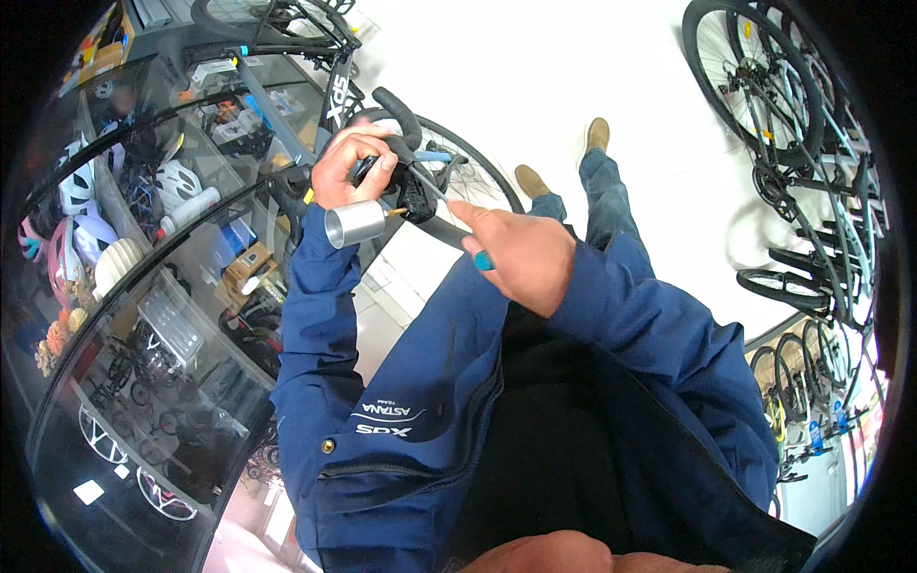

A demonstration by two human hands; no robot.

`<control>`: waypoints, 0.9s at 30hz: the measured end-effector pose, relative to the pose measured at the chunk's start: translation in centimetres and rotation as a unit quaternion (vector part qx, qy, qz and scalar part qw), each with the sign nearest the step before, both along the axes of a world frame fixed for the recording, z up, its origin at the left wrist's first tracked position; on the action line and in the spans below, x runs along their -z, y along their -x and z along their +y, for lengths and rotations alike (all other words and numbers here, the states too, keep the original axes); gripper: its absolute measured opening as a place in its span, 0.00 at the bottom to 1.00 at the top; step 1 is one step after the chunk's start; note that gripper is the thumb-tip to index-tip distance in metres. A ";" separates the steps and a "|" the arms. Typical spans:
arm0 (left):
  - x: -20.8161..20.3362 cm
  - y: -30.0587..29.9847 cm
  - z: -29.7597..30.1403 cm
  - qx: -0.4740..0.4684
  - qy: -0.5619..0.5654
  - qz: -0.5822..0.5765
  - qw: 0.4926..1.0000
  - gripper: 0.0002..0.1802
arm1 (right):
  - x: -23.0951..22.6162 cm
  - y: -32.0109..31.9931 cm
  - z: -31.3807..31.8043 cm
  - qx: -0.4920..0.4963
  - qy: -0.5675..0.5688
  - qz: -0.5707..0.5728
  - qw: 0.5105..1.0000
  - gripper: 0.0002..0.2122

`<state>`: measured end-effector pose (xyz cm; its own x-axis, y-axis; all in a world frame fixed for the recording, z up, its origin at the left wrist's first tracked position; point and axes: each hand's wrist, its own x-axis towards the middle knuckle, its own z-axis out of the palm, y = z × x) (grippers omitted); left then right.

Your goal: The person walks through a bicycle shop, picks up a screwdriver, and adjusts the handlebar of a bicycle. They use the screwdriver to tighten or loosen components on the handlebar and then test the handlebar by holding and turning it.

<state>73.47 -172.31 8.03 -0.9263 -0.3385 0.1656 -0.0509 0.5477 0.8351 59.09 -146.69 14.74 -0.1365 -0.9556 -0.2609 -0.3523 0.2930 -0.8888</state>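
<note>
A road bike stands in front of me, its black curved drop handlebar (401, 116) at the upper middle. My left hand (351, 164) has its fingers curled round a black part of the handlebar, near the brake lever. In my right hand (521, 256) is a screwdriver (483, 261); a bit of its teal handle shows, and its grey shaft slants up and left to the black lever body (416, 199). The exact contact of the tip is hard to make out. Just below my left hand sits a silver metal cylinder (355, 225) with a thin brass-coloured stem toward the lever body.
Along my left runs a glass display case (162, 229) with helmets (177, 181), boxes and small parts inside. Part of the bike frame (336, 95) rises beyond my left hand. Several bikes (764, 95) line the right side over a white floor (497, 57).
</note>
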 end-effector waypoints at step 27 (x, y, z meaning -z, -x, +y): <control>3.0 -4.1 2.9 -0.128 0.296 -0.031 0.946 0.42 | 1.6 -0.4 0.1 0.146 -0.012 -0.136 0.980 0.18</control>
